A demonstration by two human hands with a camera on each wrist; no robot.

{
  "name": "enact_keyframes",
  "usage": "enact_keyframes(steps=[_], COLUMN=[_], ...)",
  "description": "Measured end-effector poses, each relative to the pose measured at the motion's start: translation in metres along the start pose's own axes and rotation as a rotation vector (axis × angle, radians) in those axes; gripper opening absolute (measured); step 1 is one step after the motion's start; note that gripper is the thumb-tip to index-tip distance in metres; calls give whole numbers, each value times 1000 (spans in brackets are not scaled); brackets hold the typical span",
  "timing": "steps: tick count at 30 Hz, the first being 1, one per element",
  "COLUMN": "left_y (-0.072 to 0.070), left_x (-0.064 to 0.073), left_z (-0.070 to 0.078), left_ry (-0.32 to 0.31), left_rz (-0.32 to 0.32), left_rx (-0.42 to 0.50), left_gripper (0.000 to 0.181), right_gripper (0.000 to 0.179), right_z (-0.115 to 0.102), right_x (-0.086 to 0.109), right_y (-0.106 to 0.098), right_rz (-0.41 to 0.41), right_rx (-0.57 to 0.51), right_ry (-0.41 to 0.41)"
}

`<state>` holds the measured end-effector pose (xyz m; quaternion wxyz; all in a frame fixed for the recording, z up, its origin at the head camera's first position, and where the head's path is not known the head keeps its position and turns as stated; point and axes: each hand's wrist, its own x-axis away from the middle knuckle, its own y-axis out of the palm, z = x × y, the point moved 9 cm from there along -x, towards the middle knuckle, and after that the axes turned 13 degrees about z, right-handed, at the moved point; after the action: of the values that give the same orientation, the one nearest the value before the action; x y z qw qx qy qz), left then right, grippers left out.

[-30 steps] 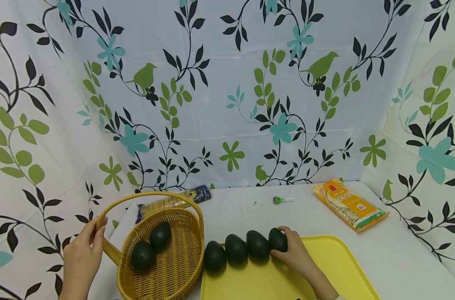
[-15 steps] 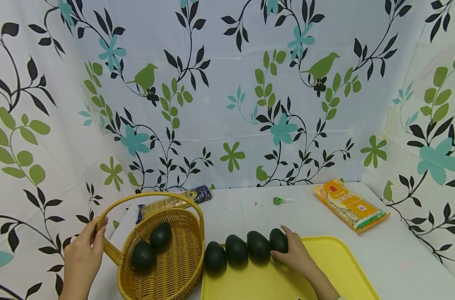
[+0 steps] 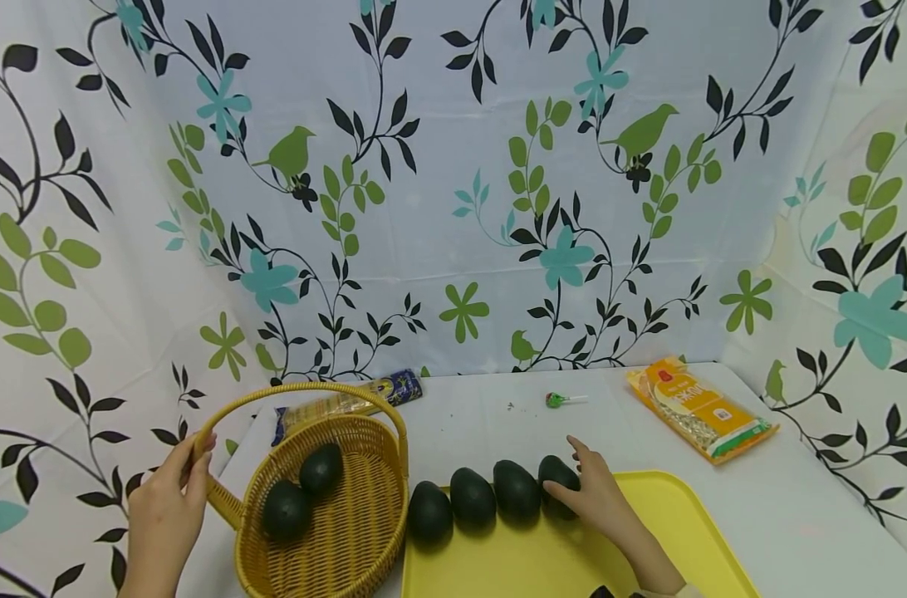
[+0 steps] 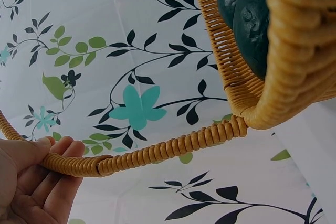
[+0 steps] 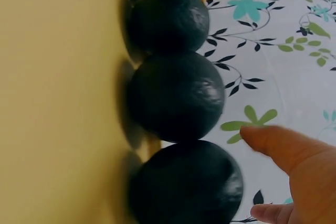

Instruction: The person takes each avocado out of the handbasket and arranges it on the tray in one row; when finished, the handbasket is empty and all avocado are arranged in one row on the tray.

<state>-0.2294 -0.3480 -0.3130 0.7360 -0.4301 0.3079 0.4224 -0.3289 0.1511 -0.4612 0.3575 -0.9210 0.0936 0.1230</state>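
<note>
My left hand grips the arched handle of a yellow wicker basket, its fingers curled under the handle in the left wrist view. Inside the basket lie two dark green avocados. Several more avocados stand in a row along the far edge of a yellow tray. My right hand is at the row's right end, fingers spread and thumb overlapping the last avocado. In the right wrist view, a gap shows between the fingers and the nearest avocado.
Behind the basket lies a long pasta packet with a blue end. A lollipop rests at the back of the white table. An orange bag of grain lies at the back right. Patterned cloth hangs behind.
My right hand has let go of the rightmost avocado, its fingers spreading and rising slightly to the right. The left hand and the basket have stayed in place.
</note>
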Motion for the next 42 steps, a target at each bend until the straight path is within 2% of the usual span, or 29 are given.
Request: enact_keyframes(steps=[7,13,18,22,26,31,35,39,42], left_y=[-1,-3,-1,0,-1,1,0,-1,-1], left_x=[0,-1,-2,-2,-2,0,-1,-1,0], left_z=[-1,-2,-4,-5,-6,-3,0,1,0], left_ry=[1,-2,-16,-19,-27,-19,4,-1,-18], left_rz=[3,13,9,6,4,-9,-3,3,-5], left_rx=[-4,-9,-26,-45,-60,-38,-19,-32,-37], left_gripper=[25,26,27,27,27,27,27,27,27], right_gripper=[70,65,64,61,59,57,52,45,38], right_z=[-41,-93,-143,-182,-217,-252,-273,-285,-290], right_x=[-16,-30,-33,-30,-21,-8,1,8,11], right_y=[-12,-10,-5,1,10,19,27,38,41], right_rz=[61,82,83,82,39,0,-37,-83,-55], right_rx=[-64,-174,-278,-350,-407,-457,-492,-488,-460], right_ry=[-104,-151,-212,-284,-336,-408,-468,-517,-557])
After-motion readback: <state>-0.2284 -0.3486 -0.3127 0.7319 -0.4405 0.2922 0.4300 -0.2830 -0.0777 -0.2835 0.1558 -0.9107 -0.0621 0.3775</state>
